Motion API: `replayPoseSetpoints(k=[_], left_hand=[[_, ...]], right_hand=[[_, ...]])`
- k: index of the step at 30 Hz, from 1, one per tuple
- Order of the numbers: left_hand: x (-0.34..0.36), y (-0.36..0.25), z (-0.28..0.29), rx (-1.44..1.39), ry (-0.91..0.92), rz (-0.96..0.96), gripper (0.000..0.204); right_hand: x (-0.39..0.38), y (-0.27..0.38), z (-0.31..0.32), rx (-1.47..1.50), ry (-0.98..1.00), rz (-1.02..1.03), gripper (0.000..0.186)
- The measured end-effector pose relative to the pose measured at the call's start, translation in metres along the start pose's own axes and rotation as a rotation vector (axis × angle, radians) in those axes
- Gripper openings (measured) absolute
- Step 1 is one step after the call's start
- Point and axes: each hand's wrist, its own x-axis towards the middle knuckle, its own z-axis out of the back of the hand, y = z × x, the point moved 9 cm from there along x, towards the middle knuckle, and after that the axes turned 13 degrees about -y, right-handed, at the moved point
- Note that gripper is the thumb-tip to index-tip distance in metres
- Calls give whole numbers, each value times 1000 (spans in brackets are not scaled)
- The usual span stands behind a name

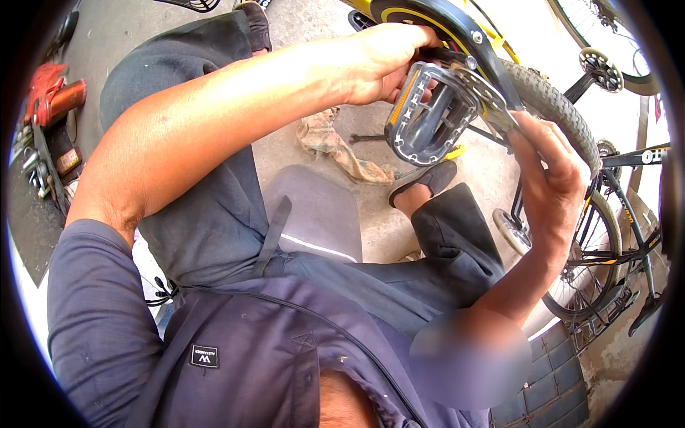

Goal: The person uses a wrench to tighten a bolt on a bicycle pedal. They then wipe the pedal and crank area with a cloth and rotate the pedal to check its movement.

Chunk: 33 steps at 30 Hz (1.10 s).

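The left hand (391, 60) reaches in from the left with its forearm across the upper part of the view, and its thumb and fingers curl about the end of the crank (451, 55), with some fingertips behind the pedal (444, 101); the pedal hides them, so I cannot tell how tightly they close or on which part. The right hand (553, 153) is clamped on a flat metal wrench (497, 103), fingers and thumb together around its near end, while the other end of the wrench lies against the inner side of the pedal, by the crank. The pedal is between the two hands, dark with a toothed silver rim, an orange reflector (404, 96) along its left edge. Above it curves a black chain guard (457, 25) with a yellow line, and a knobbly tyre (556, 103) runs just behind the right hand. Below the pedal, a patterned cloth (332, 146) lies crumpled on the floor (382, 221), near a dark rod (369, 138) and a dark shoe (441, 175). Another bicycle (624, 158) stands at the right, while a red cylinder (68, 100) and metal tools (39, 171) lie at the far left.
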Motion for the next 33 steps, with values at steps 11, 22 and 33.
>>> replayPoseSetpoints(k=[11,22,33], left_hand=[[-1,-4,-3,-72,15,22,23],[4,-1,0,-180,-30,79,24],[8,3,3,-225,59,102,24]], right_hand=[[5,-3,-22,-4,50,22,19],[4,-22,-36,99,17,-41,22],[12,-32,-94,446,149,-225,19]])
